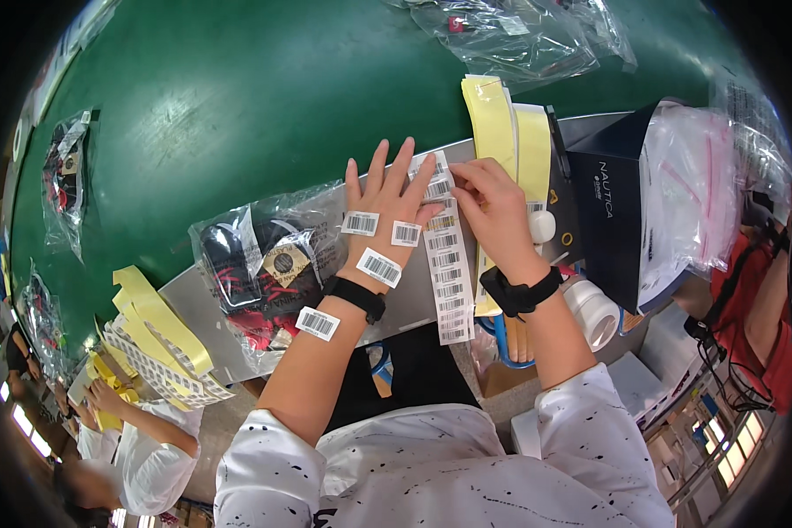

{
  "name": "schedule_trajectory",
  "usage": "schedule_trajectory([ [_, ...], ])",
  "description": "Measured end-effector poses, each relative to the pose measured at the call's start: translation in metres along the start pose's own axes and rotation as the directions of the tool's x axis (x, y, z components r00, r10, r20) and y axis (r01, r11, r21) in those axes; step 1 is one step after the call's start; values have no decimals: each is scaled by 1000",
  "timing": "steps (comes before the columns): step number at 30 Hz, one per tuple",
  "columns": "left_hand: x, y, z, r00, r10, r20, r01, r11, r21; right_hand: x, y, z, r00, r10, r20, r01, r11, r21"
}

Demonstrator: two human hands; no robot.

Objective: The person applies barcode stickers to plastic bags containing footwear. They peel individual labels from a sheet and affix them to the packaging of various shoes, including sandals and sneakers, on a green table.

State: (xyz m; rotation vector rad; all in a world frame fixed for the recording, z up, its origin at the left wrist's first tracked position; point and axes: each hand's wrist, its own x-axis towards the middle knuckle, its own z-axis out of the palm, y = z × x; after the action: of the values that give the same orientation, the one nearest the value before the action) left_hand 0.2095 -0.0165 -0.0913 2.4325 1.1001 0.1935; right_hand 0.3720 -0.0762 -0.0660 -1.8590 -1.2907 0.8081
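A long white strip of barcode labels (450,290) lies lengthwise in front of me on the grey table edge. My left hand (378,198) is open, fingers spread, with its index finger and thumb over the upper part of the strip. Loose barcode stickers (379,267) are stuck to the back of this hand, and another is on the forearm. Bent fingers of my right hand (504,224) close on the strip's right edge near its top; whether one label is lifted there is too small to tell. Beside my left forearm, a clear bag holds dark shoes with red parts (255,264).
Yellow backing sheets (493,119) lie beyond my right hand. Right of them stands a dark box (614,211) with clear plastic bags (691,176). More bagged goods (66,172) rest on the green table (238,88). At lower left, another person (154,440) handles yellow sheets.
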Motion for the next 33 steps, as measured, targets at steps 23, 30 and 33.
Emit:
schedule_trajectory([
  [23,0,1,4,997,-59,-56,50,987,-152,1,3,2,1000,-20,24,21,998,-52],
  [30,2,3,1,997,-71,-35,63,981,-186,5,-6,-2,999,39,34,-39,999,-11],
  [33,2,3,-2,996,-89,4,88,979,-182,0,-11,-6,995,-90,30,93,988,-123],
])
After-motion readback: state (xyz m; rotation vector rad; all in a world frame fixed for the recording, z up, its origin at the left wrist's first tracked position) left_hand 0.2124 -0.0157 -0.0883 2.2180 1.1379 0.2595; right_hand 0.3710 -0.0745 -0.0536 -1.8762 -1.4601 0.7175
